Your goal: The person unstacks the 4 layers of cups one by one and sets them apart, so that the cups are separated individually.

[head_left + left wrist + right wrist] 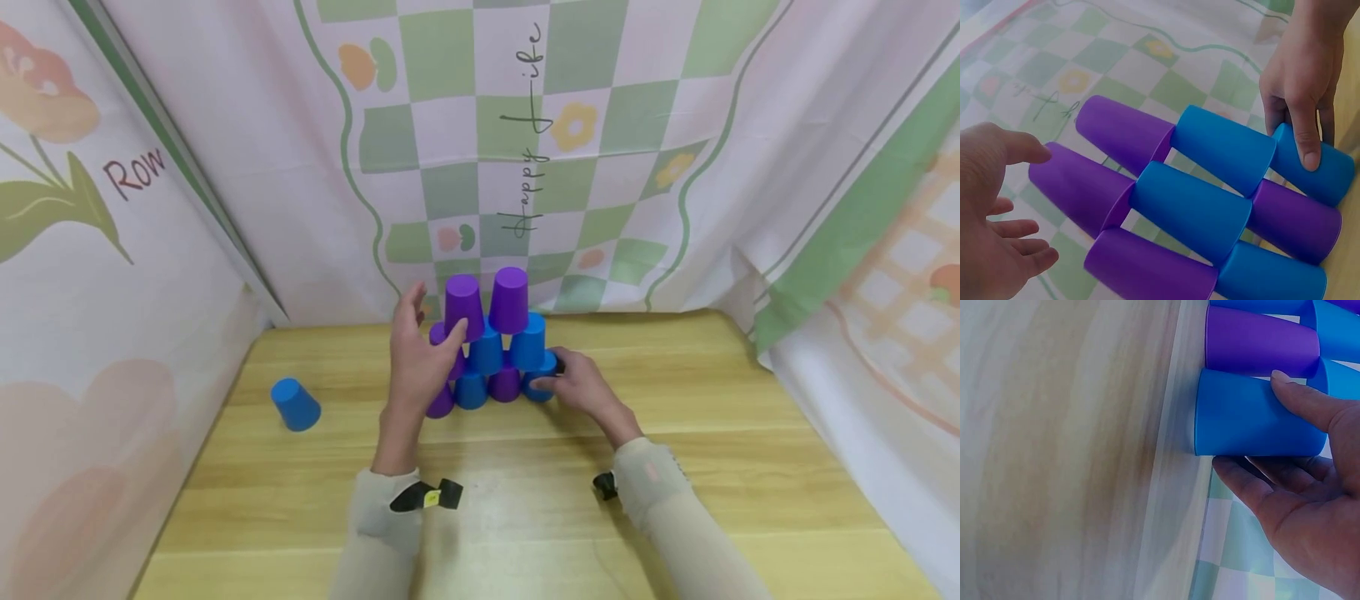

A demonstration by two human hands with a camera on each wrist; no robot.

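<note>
Upside-down plastic cups form a pyramid in the head view. Its bottom row alternates purple and blue; the middle row has a purple cup point(437, 335), a blue cup point(487, 353) and another blue cup point(528, 343). On top stand two purple cups, a left one point(462, 302) and a right one point(510, 300). My left hand point(416, 358) is spread around the left top cup, thumb tip at its side, as the left wrist view shows. My right hand point(1316, 487) holds the bottom-right blue cup point(1247, 415) between thumb and fingers.
A lone blue cup point(296, 405) stands upside down on the wooden table point(525, 517), left of the pyramid. Right behind the pyramid hangs a checkered curtain point(510, 183). More printed cloth point(90, 333) borders the left side.
</note>
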